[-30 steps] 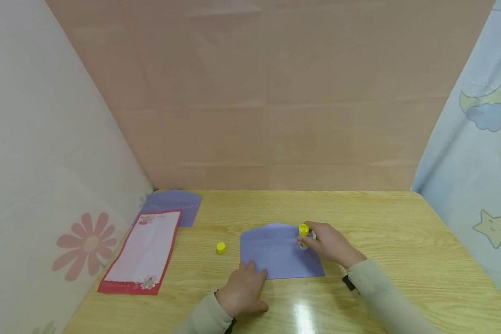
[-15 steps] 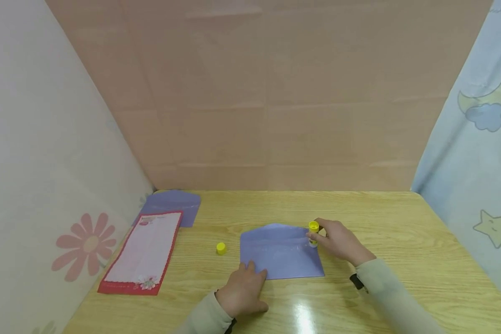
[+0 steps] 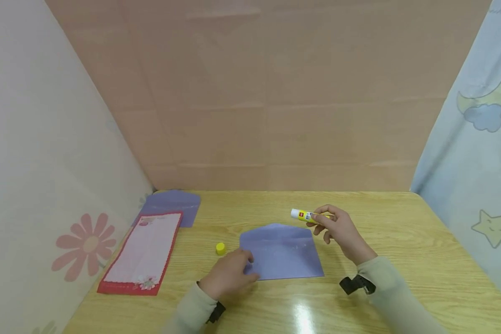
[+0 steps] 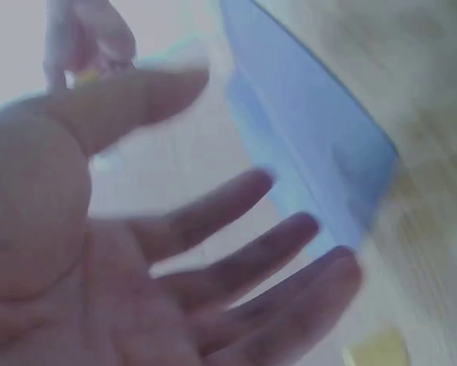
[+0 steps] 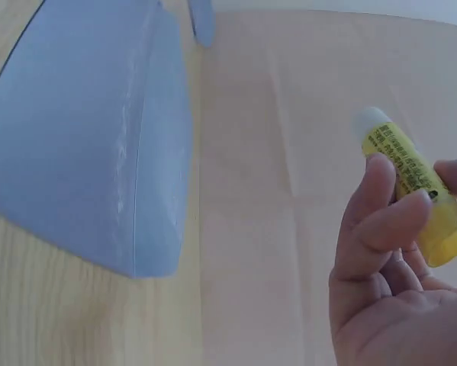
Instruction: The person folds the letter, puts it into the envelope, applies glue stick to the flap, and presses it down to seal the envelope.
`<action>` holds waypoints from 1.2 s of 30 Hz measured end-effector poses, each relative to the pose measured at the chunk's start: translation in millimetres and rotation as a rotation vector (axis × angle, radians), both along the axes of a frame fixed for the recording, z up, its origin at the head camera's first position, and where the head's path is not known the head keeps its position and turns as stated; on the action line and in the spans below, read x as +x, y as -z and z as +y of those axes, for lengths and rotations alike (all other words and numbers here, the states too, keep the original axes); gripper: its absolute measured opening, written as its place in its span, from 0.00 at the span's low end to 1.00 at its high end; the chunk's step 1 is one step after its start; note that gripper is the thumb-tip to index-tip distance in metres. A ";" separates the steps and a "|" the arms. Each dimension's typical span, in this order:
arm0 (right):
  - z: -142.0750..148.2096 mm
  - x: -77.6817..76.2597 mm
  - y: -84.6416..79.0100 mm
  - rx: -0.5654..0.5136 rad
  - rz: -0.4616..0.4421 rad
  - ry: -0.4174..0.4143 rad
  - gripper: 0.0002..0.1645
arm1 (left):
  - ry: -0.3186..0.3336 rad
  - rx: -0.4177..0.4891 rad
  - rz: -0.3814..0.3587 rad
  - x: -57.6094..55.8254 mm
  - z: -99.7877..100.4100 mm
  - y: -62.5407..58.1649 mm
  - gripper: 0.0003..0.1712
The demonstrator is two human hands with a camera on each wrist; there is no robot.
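A purple envelope (image 3: 285, 257) lies on the table with its flap spread open away from me. Above its far right corner, my right hand (image 3: 344, 232) pinches a yellow and white glue stick (image 3: 301, 215) between thumb and fingers. The stick lies nearly level, its white end pointing left; printed text shows on its barrel (image 5: 407, 162) in the right wrist view. My left hand (image 3: 229, 273) is over the envelope's near left corner, fingers spread and slightly bent, holding nothing. A yellow cap (image 3: 221, 248) stands on the table just beyond that hand.
On the left, a red-bordered sheet of letter paper (image 3: 144, 250) overlaps a second purple envelope (image 3: 175, 204). A brown paper backdrop (image 3: 267, 116) rises behind the wooden table (image 3: 392, 241), and printed cloth walls stand on both sides.
My right hand has lifted the glue stick off the envelope and tipped it from upright to nearly level. My left hand has risen from the envelope's near edge and shifted left toward the cap.
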State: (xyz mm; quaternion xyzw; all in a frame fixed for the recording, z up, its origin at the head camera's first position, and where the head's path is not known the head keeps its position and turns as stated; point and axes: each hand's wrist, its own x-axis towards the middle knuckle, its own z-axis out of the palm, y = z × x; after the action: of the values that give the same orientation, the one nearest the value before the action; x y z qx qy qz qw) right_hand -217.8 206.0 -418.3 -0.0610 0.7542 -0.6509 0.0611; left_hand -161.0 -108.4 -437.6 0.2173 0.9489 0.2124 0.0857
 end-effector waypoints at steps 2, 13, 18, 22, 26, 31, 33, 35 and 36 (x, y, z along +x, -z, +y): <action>-0.6 1.0 -0.6 -0.052 -0.018 -0.019 0.16 | -0.108 0.034 0.050 -8.0 -9.5 0.8 0.20; -10.8 6.3 6.2 -0.091 -0.022 -0.111 0.12 | -0.343 0.018 0.078 -47.4 -56.1 19.8 0.22; -22.0 9.4 10.3 -0.088 0.011 -0.158 0.13 | -0.325 0.077 0.053 -50.0 -58.5 22.2 0.12; -31.7 14.6 9.5 -0.068 0.050 -0.203 0.20 | -0.297 0.204 0.032 -49.7 -51.2 11.2 0.14; -42.2 21.1 4.5 0.002 0.085 -0.238 0.22 | -0.219 0.448 -0.044 -48.1 -37.9 -9.7 0.18; -55.4 29.3 -3.0 0.105 0.173 -0.290 0.20 | -0.153 0.693 -0.195 -43.7 -23.9 -30.0 0.24; -59.8 32.2 -5.8 0.122 0.216 -0.305 0.19 | -0.144 0.753 -0.241 -42.5 -20.0 -35.1 0.25; -63.5 34.3 -8.3 0.130 0.253 -0.313 0.18 | -0.140 0.797 -0.276 -41.3 -16.9 -39.4 0.25; -64.9 35.3 -9.6 0.139 0.266 -0.311 0.18 | -0.138 0.811 -0.284 -40.7 -15.5 -41.3 0.25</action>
State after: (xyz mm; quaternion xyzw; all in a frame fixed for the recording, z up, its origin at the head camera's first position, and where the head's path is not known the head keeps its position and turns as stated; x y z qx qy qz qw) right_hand -182.4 141.1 -408.7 -0.2579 0.7802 -0.5661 0.0648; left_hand -201.7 -123.9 -396.3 0.1379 0.7798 0.6010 0.1085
